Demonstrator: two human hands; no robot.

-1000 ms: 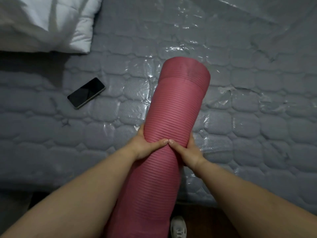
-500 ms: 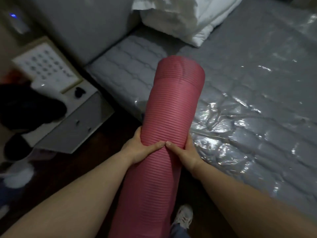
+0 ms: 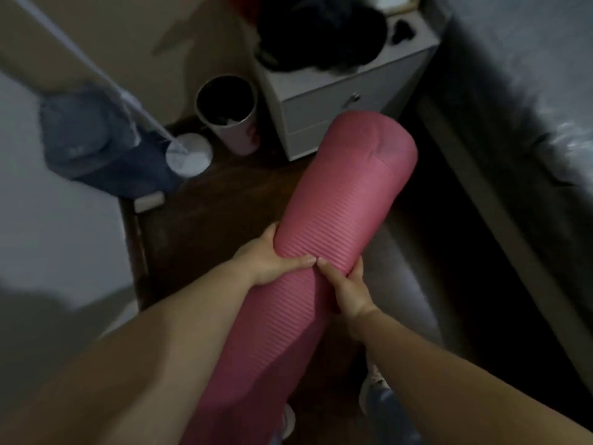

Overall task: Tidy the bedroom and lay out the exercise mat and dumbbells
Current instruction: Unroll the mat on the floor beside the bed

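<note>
Above the dark floor (image 3: 205,226) beside the bed (image 3: 529,91), the rolled mat (image 3: 333,207) is gripped by the left hand (image 3: 266,261) and right hand (image 3: 348,289), not yet unrolled; no dumbbells are seen.

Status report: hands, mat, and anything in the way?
Left hand and right hand both grip the mat, rolled. Bin and nightstand ahead.
</note>
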